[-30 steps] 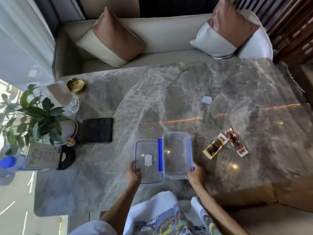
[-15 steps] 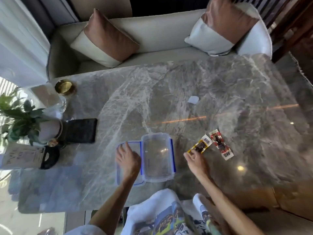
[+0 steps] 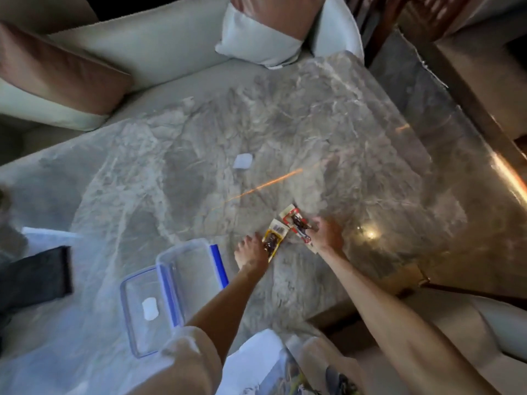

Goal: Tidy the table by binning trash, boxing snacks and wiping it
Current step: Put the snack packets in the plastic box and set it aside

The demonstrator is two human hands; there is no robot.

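Two snack packets lie near the front of the grey marble table [image 3: 328,138]. My left hand [image 3: 252,253] is closed on the yellow packet [image 3: 273,238]. My right hand [image 3: 328,235] grips the red packet [image 3: 296,223] at its near end. To the left stands a clear plastic box [image 3: 189,269] with blue clips, empty and open, and its lid [image 3: 145,306] lies flat beside it. A small white scrap of paper [image 3: 243,161] rests further out on the table.
A black cloth or pouch [image 3: 37,276] lies at the left edge. A pale sofa [image 3: 159,47] with brown-and-white cushions [image 3: 57,78] runs along the far side. The table's right edge [image 3: 467,155] borders a dark wooden frame.
The view has swung right. My left hand left the box lid and crossed to the yellow packet. My right hand moved from the yellow packet onto the red one.
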